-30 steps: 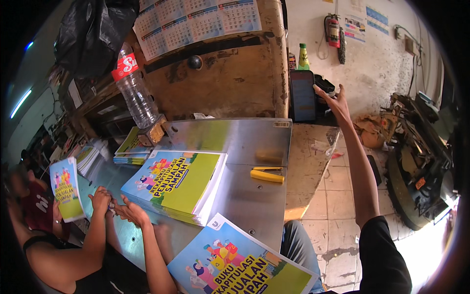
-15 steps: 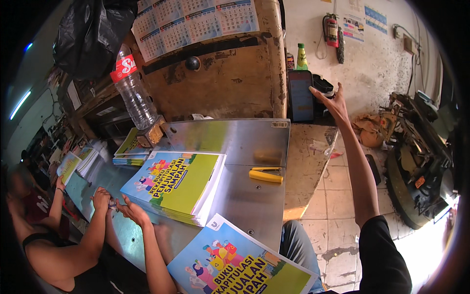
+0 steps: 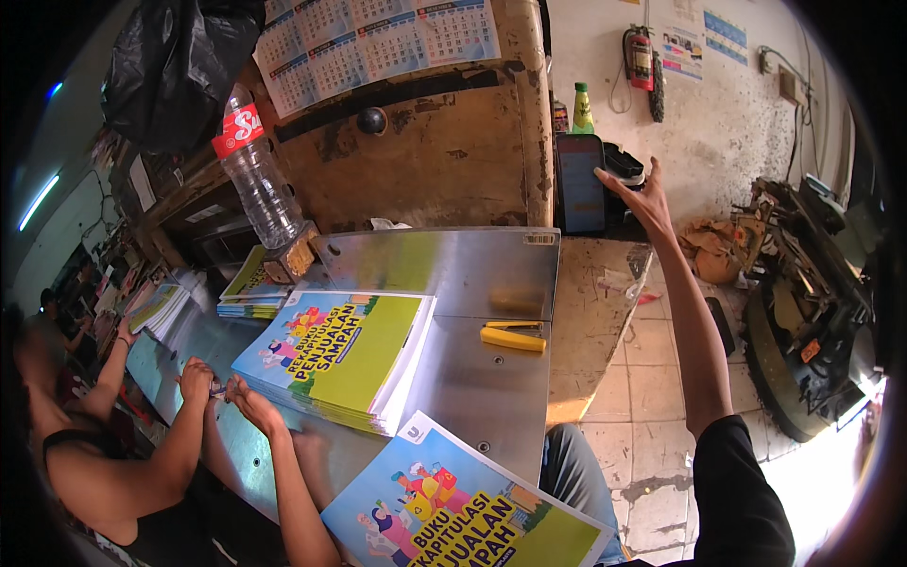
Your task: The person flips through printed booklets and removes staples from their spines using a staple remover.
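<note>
At the right, my right hand (image 3: 641, 197) has its fingers spread, and its thumb rests on the screen of a dark upright phone (image 3: 580, 184). My left hand (image 3: 253, 406) is over the metal table at the left, palm up and fingers apart. Close by its fingertips is a co-worker's hand (image 3: 196, 381), with a small thing between them that I cannot make out. A thick stack of blue and green booklets (image 3: 373, 364) lies just right of my left hand. Another booklet (image 3: 472, 501) lies nearest me, cut off by the lower edge.
A yellow stapler (image 3: 513, 337) lies on the metal table (image 3: 487, 397). Behind the stack stand a plastic bottle (image 3: 265, 194) on a block and a smaller booklet pile (image 3: 250, 307). The co-worker's other hand (image 3: 125, 331) is at a farther stack (image 3: 161, 310). Machinery (image 3: 803, 312) stands right.
The co-worker's far hand has lowered a booklet onto the farther stack. My left hand has turned slightly, its fingers now lower; my right hand has hardly moved.
</note>
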Demonstrator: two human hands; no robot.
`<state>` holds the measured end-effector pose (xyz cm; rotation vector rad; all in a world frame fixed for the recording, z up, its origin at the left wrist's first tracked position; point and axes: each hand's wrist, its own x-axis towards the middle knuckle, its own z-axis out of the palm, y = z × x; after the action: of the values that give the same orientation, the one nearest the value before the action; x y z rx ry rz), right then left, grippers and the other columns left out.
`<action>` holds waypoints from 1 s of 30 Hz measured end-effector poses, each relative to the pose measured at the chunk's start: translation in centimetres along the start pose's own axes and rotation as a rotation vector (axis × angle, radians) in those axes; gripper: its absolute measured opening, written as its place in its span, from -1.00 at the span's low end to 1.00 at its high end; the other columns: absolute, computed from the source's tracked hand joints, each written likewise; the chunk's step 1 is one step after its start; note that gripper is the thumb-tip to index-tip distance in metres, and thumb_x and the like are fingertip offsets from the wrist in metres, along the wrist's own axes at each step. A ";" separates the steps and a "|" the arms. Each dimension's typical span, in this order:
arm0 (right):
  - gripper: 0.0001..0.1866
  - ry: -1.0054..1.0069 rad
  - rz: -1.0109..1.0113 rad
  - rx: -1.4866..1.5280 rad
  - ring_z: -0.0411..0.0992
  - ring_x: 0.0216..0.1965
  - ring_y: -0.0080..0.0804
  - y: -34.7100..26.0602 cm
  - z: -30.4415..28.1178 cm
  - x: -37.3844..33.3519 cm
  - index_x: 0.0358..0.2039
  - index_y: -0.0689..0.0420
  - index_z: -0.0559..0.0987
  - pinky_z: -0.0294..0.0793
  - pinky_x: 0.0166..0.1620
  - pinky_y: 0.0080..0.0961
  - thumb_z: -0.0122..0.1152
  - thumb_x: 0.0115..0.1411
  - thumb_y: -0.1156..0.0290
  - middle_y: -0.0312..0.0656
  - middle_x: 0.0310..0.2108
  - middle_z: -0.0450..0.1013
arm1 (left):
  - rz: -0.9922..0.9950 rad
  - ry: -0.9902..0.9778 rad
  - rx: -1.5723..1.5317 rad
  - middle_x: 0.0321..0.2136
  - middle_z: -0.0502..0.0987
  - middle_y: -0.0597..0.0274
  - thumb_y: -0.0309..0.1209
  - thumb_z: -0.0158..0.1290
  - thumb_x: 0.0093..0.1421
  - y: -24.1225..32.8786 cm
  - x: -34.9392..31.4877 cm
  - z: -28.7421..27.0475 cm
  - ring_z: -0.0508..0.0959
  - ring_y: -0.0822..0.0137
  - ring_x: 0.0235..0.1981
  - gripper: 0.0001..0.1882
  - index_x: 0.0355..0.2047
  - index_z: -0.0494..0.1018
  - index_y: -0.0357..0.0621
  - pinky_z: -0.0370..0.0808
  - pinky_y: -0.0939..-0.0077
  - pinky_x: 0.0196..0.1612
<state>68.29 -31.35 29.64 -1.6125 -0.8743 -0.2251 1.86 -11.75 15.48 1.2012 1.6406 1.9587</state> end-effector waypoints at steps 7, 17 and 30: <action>0.53 -0.008 -0.004 -0.023 0.41 0.18 0.09 -1.0 0.3 -0.5 0.35 0.54 -0.12 0.41 0.21 -0.28 0.58 -0.27 -0.28 0.41 0.10 0.38 | 0.143 0.027 -0.004 0.11 0.39 -0.17 -0.11 -0.18 0.43 -3.2 1.9 -0.6 0.44 -0.04 0.12 -0.45 0.16 0.30 -0.38 0.36 0.18 0.17; 0.53 -0.017 -0.014 -0.041 0.40 0.20 0.11 -1.3 0.2 -0.7 0.36 0.53 -0.12 0.39 0.24 -0.25 0.57 -0.25 -0.29 0.42 0.12 0.37 | -0.025 -0.042 -0.086 0.15 0.39 -0.17 -0.10 -0.17 0.42 -0.5 0.5 -0.3 0.44 0.00 0.16 -0.43 0.21 0.29 -0.36 0.35 0.23 0.21; 0.54 0.005 -0.036 -0.055 0.40 0.20 0.06 -1.1 0.2 -0.6 0.36 0.54 -0.13 0.39 0.23 -0.29 0.58 -0.26 -0.28 0.39 0.13 0.37 | 0.020 -0.123 -0.126 0.34 0.17 -0.18 -0.06 -0.21 0.46 -0.7 0.6 0.2 0.26 0.05 0.33 -0.30 0.37 0.07 -0.40 0.15 0.31 0.36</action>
<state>67.09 -31.47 30.09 -1.6471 -0.9009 -0.2801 1.46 -11.01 15.12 1.2662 1.4283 1.9275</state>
